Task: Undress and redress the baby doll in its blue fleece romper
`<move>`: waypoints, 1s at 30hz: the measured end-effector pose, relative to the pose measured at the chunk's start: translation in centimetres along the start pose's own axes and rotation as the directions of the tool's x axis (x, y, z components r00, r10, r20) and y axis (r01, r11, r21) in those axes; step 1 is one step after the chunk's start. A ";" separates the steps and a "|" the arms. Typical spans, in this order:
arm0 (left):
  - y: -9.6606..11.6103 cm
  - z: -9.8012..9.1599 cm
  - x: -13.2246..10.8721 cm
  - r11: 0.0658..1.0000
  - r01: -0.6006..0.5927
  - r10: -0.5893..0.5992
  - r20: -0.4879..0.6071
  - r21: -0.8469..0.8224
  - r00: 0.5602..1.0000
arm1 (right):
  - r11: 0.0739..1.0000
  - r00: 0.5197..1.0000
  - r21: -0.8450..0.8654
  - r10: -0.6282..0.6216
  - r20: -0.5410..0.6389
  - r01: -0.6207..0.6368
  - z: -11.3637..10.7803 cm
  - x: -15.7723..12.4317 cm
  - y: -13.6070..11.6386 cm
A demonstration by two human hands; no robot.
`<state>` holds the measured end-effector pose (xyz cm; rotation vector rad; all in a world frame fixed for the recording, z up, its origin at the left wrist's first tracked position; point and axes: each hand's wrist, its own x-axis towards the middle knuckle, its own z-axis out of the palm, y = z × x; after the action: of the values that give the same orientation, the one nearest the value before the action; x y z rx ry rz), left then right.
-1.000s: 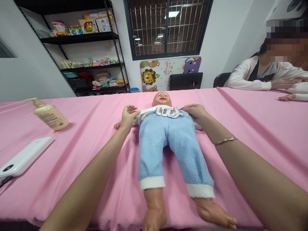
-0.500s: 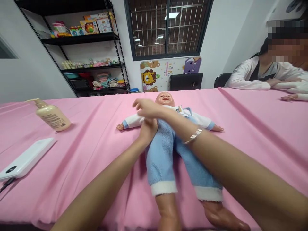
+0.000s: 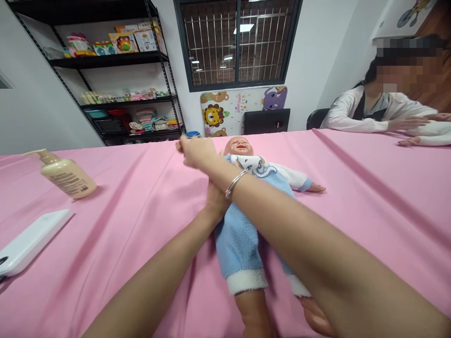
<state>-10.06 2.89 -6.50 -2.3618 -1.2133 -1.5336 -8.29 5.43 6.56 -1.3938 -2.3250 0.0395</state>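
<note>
On the long table (image 3: 369, 197), draped in a pink cloth, a doll (image 3: 246, 225) lies on its back with its head away from the person and its bare feet at the near edge, probably so that both arms can reach along its whole body. It wears blue fleece trousers and a white top, and one sleeve stretches out flat on the cloth to the right. The right hand (image 3: 195, 151) crosses over the doll's chest to the far left side. Its fingers are curled in narrow, perhaps around the doll's other arm, which is not seen on the cloth. I cannot tell for sure. The left hand (image 3: 214, 202) presses against the doll's side under the right forearm, seemingly to steady it, and how far it is open is hidden. Another person's sleeve (image 3: 352, 117) rests on the table at the far right. A pump bottle (image 3: 66, 177) and a flat white device (image 3: 31, 239) lie well apart to the left, out of the arms' way. A thin bracelet (image 3: 235, 183) circles the right wrist.
</note>
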 end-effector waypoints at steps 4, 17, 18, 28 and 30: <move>0.7 -0.9 0.6 0.987 -0.026 0.046 -0.126 0.161 0.991 | 0.962 0.982 0.212 0.183 -0.041 -0.170 -3.9 -0.4 4.0; 0.8 -4.3 3.8 0.963 0.254 -0.254 -0.010 0.086 0.967 | 0.972 0.943 0.230 -0.028 0.331 -0.052 -7.1 -4.9 6.0; 0.9 -4.4 3.9 0.963 0.265 -0.266 0.008 0.037 0.964 | 0.958 0.951 0.281 -0.039 0.306 -0.052 -6.8 -4.8 6.0; 1.5 -3.9 3.9 0.813 0.382 -0.369 0.119 -0.440 0.922 | 0.229 0.943 0.915 0.122 0.311 -0.332 -4.3 -2.4 5.4; 1.5 -3.8 4.1 0.783 0.372 -0.397 0.058 -0.499 0.916 | 0.374 0.956 0.886 0.204 0.211 -0.275 -3.1 -1.6 6.0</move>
<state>-11.12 2.46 -0.82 -2.4340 -1.5125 -2.2741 -1.46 6.46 7.40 -1.0568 -1.5558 1.2841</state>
